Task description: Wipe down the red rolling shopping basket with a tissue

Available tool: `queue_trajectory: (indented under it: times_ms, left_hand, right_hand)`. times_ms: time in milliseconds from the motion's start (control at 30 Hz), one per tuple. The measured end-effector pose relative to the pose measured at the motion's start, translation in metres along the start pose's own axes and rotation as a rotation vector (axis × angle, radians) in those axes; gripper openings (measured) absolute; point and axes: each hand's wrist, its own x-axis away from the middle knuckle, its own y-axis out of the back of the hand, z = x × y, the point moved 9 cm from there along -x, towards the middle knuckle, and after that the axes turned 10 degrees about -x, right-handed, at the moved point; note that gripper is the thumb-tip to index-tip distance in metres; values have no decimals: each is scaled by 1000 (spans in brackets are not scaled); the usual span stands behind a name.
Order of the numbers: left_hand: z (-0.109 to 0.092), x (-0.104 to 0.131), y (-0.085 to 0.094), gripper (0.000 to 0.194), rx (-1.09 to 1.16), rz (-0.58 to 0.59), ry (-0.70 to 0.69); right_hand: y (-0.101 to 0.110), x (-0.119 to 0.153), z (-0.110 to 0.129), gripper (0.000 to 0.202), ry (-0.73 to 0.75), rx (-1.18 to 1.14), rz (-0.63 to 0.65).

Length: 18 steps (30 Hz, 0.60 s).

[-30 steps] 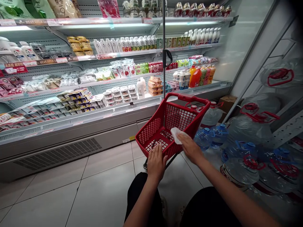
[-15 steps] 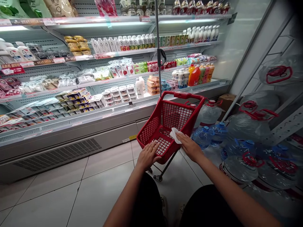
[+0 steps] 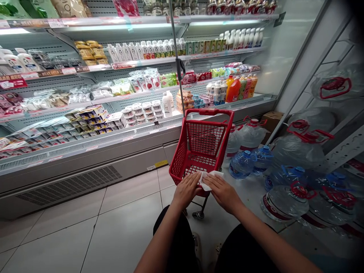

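Note:
A small red shopping cart [image 3: 200,138] with a lattice basket stands just ahead of me, its handle at the far side. My left hand [image 3: 186,188] grips the near rim of the basket, fingers over the edge and thumb on the outside. Beside it, my right hand [image 3: 223,190] presses a white wipe [image 3: 209,179] against the same rim near the right corner. Part of the wipe sticks out around my right fingers. Both hands nearly touch, and they hide much of the near rim. The visible basket floor holds no goods.
A chilled display case [image 3: 131,161] with shelves of dairy goods and drinks runs along the back. Its door bar [image 3: 178,64] rises behind the cart. Large water bottles [image 3: 284,201] and smaller blue ones [image 3: 241,163] stand at the right. Floor tiles [image 3: 125,227] lie to the left.
The cart has turned, its handle end swinging left. My right hand has brought the wipe from the basket's right side toward me onto the near rim. My left hand has shifted slightly right.

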Motion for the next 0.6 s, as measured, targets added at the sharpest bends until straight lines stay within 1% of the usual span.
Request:
queue_trajectory:
  times_ms: [67, 133, 167, 233, 300, 400, 500, 600]
  left_hand:
    - [18, 4, 5, 63, -28, -3, -10]
    - [38, 7, 6, 60, -58, 0, 37]
    - [45, 8, 5, 58, -61, 5, 55]
    - [51, 9, 1, 55, -48, 14, 74]
    - [50, 8, -3, 53, -29, 13, 101]
    - [42, 5, -6, 52, -28, 8, 138]
    - [31, -1, -7, 53, -38, 11, 175]
    - [22, -7, -3, 64, -28, -17, 243]
  right_hand:
    - [8, 6, -11, 67, -27, 30, -9]
    - [13, 13, -23, 68, -85, 57, -32]
    - [15, 16, -28, 68, -122, 68, -48]
    - [14, 24, -30, 68, -194, 88, -83]
    - [9, 31, -22, 70, -236, 101, -107]
    - [-2, 27, 3, 74, -232, 99, -120]
    - [-13, 7, 24, 77, -193, 69, -132]
    - [-18, -12, 30, 78, -158, 50, -145]
